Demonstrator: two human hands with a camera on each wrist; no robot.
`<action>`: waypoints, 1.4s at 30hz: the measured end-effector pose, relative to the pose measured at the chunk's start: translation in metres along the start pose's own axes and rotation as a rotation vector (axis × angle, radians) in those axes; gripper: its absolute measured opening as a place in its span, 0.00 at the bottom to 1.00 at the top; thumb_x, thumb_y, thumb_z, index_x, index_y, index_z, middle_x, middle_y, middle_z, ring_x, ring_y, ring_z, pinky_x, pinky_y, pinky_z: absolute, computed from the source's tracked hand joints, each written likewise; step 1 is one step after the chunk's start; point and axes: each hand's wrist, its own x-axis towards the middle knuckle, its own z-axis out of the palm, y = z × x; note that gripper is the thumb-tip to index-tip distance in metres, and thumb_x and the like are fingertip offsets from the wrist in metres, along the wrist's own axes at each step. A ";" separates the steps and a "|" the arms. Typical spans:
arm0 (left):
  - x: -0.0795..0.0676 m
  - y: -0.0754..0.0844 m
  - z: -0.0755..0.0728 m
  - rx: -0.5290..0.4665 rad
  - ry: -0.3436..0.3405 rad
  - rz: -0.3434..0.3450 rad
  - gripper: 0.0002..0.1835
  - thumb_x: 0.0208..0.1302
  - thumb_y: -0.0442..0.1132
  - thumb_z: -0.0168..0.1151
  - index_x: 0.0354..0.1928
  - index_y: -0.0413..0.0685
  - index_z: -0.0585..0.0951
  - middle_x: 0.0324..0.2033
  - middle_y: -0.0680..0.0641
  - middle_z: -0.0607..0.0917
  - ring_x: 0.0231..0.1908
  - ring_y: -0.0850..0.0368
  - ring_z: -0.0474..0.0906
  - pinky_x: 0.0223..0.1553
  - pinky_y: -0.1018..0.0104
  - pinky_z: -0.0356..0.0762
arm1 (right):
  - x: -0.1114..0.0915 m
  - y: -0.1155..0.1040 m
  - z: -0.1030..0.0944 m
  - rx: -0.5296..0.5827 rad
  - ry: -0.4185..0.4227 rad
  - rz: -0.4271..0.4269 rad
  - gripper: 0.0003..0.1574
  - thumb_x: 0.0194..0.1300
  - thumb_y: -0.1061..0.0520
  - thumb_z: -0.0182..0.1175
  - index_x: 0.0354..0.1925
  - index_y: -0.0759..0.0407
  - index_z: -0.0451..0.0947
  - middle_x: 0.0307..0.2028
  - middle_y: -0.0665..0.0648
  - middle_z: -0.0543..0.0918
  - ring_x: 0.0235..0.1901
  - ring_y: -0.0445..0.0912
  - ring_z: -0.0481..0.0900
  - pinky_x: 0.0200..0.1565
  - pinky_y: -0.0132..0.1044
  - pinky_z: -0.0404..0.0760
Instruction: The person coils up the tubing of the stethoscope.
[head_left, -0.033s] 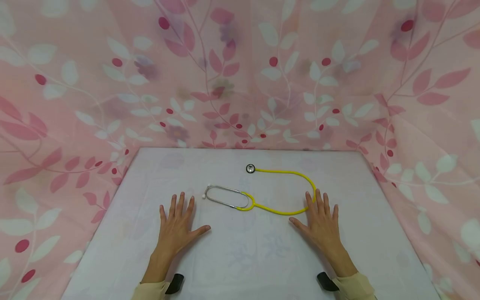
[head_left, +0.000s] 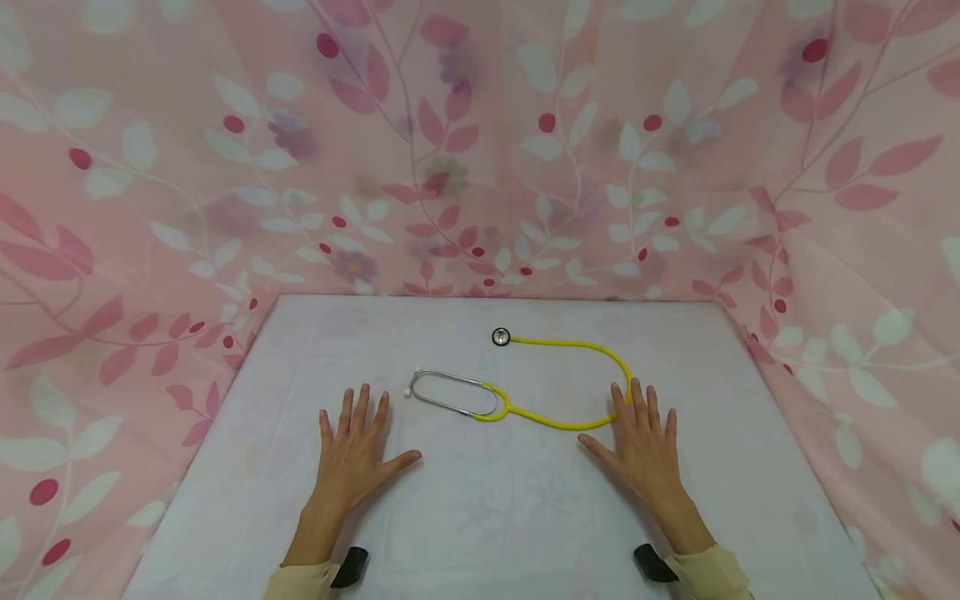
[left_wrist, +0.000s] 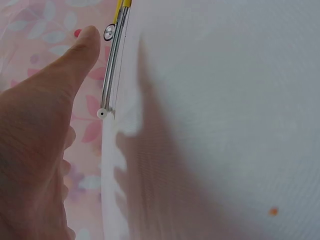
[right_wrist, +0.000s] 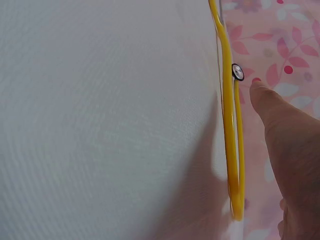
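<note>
A stethoscope with yellow tubing [head_left: 558, 423] lies on the table, its tube curving round at the right. Its metal ear tubes [head_left: 448, 407] point left, and the round chest piece [head_left: 501, 337] lies toward the back. My left hand [head_left: 351, 462] is spread with straight fingers, left of and nearer than the white ear tips [head_left: 408, 392]. Over at the right, my right hand [head_left: 645, 458] also has its fingers spread, and its fingertips overlap the tube's bend in the head view. Neither hand grips anything. Both wrist views show the thumb raised above the cloth, with a shadow beneath.
A pale cloth covers the table [head_left: 495, 517]. Pink leaf-patterned fabric [head_left: 480, 167] hangs behind and on both sides. Each wrist carries a black device [head_left: 351, 567] beside a beige sleeve [head_left: 300, 582].
</note>
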 end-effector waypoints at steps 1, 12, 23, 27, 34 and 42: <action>0.000 0.000 0.000 -0.002 -0.001 0.001 0.60 0.45 0.79 0.60 0.75 0.53 0.60 0.76 0.38 0.53 0.75 0.35 0.45 0.66 0.25 0.40 | 0.000 0.000 0.000 -0.001 0.002 -0.001 0.66 0.50 0.21 0.61 0.76 0.52 0.55 0.76 0.66 0.53 0.74 0.66 0.50 0.64 0.75 0.49; 0.001 -0.004 0.002 -0.001 0.003 0.000 0.60 0.45 0.80 0.59 0.76 0.53 0.59 0.76 0.38 0.53 0.76 0.35 0.45 0.66 0.24 0.39 | -0.001 -0.001 -0.001 -0.004 -0.005 0.003 0.66 0.49 0.21 0.62 0.76 0.53 0.55 0.76 0.66 0.53 0.74 0.67 0.50 0.64 0.75 0.49; 0.002 -0.004 0.001 0.003 -0.020 0.015 0.60 0.45 0.79 0.61 0.75 0.52 0.59 0.76 0.38 0.53 0.76 0.35 0.45 0.67 0.26 0.40 | -0.002 -0.001 -0.002 -0.001 -0.013 0.013 0.67 0.50 0.21 0.62 0.76 0.52 0.55 0.76 0.67 0.53 0.74 0.67 0.50 0.64 0.75 0.49; 0.007 -0.004 0.000 0.000 -0.029 0.028 0.60 0.46 0.78 0.61 0.76 0.52 0.59 0.77 0.38 0.52 0.76 0.36 0.44 0.68 0.28 0.40 | -0.001 -0.002 -0.003 -0.001 -0.012 0.015 0.66 0.50 0.21 0.62 0.76 0.52 0.54 0.75 0.67 0.54 0.73 0.67 0.52 0.64 0.75 0.49; 0.022 -0.002 -0.005 -0.008 -0.028 0.079 0.59 0.46 0.76 0.64 0.76 0.53 0.59 0.76 0.38 0.54 0.75 0.36 0.47 0.68 0.29 0.44 | 0.006 -0.008 -0.003 0.024 0.025 -0.014 0.65 0.48 0.23 0.65 0.75 0.51 0.58 0.72 0.67 0.62 0.69 0.66 0.61 0.61 0.74 0.55; 0.047 0.004 -0.003 -0.029 -0.130 0.115 0.58 0.48 0.72 0.67 0.77 0.55 0.55 0.76 0.40 0.55 0.75 0.37 0.48 0.69 0.30 0.47 | 0.021 -0.030 -0.006 0.027 -0.009 -0.047 0.57 0.53 0.27 0.65 0.72 0.52 0.62 0.67 0.66 0.70 0.63 0.64 0.70 0.61 0.70 0.61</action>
